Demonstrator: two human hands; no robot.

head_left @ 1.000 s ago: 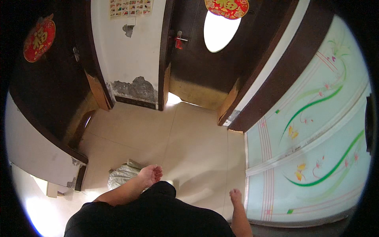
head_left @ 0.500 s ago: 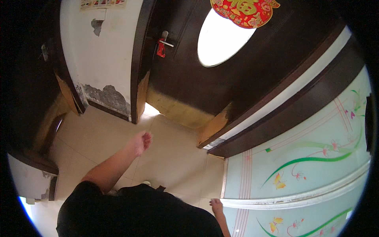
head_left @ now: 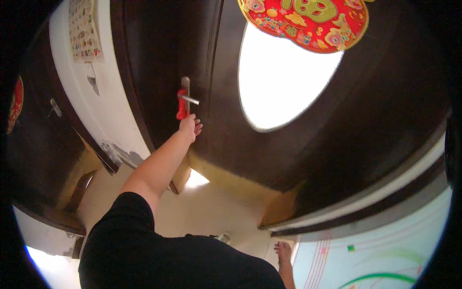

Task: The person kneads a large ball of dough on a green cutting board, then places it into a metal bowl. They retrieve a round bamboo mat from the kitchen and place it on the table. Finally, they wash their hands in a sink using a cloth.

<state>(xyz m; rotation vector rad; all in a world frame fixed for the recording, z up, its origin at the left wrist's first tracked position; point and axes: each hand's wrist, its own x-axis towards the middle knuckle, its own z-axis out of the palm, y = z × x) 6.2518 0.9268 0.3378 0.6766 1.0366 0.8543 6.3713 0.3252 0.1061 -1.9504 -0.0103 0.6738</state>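
My left hand [head_left: 191, 128] is stretched forward to the dark brown door [head_left: 224, 139], just below its silver lever handle [head_left: 190, 100]. Its fingers are loosely bent and apart, with nothing in them, and I see no contact with the lever. Something red [head_left: 182, 107], like a strip of cloth or plastic, hangs from the handle right beside the hand. Down at the lower right hangs my right hand [head_left: 284, 251], fingers loosely apart and nothing visible in it, close to the pale patterned panel [head_left: 317, 269].
The door has a bright oval pane [head_left: 284, 86] under a red and gold decoration [head_left: 317, 24]. To the left, white wall [head_left: 86, 82] with peeling paint bears a poster [head_left: 85, 31]. Another dark door [head_left: 38, 130] stands farther left. Beige tiles [head_left: 211, 212] cover the floor.
My left hand has risen from above the floor to just under the door handle. The door now appears closer and larger. My right hand still hangs at the lower right.
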